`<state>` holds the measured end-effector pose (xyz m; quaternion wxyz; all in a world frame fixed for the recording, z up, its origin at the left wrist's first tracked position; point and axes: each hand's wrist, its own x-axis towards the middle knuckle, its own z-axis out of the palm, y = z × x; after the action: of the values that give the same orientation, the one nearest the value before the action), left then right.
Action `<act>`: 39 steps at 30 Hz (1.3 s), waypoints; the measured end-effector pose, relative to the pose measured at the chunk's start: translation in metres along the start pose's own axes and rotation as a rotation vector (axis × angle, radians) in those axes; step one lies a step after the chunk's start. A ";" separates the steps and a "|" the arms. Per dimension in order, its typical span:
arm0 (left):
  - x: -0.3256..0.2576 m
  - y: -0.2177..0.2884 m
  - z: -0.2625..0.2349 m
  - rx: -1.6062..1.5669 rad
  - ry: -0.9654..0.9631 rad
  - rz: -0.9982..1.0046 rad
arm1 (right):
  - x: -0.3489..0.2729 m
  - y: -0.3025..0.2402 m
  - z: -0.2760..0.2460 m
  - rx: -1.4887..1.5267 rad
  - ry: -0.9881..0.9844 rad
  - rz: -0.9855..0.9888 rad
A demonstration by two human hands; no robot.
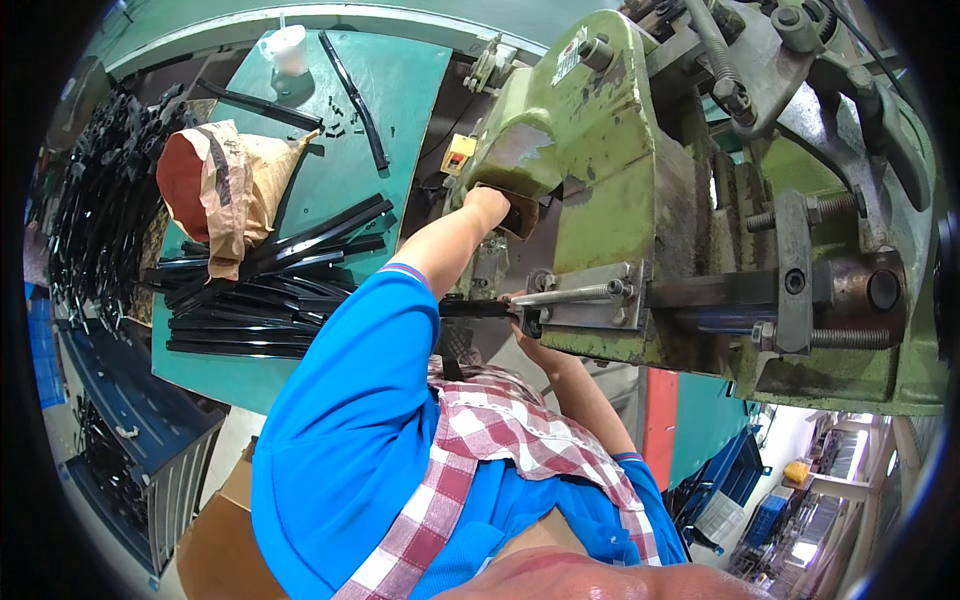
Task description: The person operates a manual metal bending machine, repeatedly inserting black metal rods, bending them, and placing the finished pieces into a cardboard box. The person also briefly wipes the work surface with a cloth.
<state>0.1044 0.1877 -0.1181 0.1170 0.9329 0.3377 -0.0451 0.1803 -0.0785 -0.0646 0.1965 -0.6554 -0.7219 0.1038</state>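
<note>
My left hand (488, 206) reaches up to a dark recess in the green machine (605, 140). It looks curled, and the machine's lip hides its fingertips and whatever they hold. Lower down, a black strip (474, 309) runs level toward the metal guide plate (592, 297) on the machine's front. At the strip's right end is my right hand (524, 330), partly covered by the machine, its fingers closed about the strip beside the guide. Many more glossy black strips (250, 335) lie in a pile on the green table (400, 75), left of my left arm.
An open paper sack (262, 175) rests above the piled strips. A translucent jug (287, 50), two loose strips and small black bits sit farther back. Dense black strips (105, 200) stand at far left. Exposed bolts and a metal ram (735, 290) project on the machine's right.
</note>
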 end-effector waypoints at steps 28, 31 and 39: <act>-0.143 0.027 -0.077 -1.047 -0.177 0.128 | 0.011 -0.054 -0.085 -0.176 0.136 -0.245; -0.164 0.049 -0.072 -0.954 -0.206 0.360 | -0.005 -0.036 -0.091 -0.036 -0.015 -0.128; -0.178 0.066 -0.061 -0.868 -0.191 0.280 | -0.033 -0.037 -0.086 -0.233 -0.030 -0.079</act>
<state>0.0106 0.0432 -0.0178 0.5319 0.8261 0.1837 0.0310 0.1848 -0.1250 0.0230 0.1122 -0.6432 -0.7571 0.0211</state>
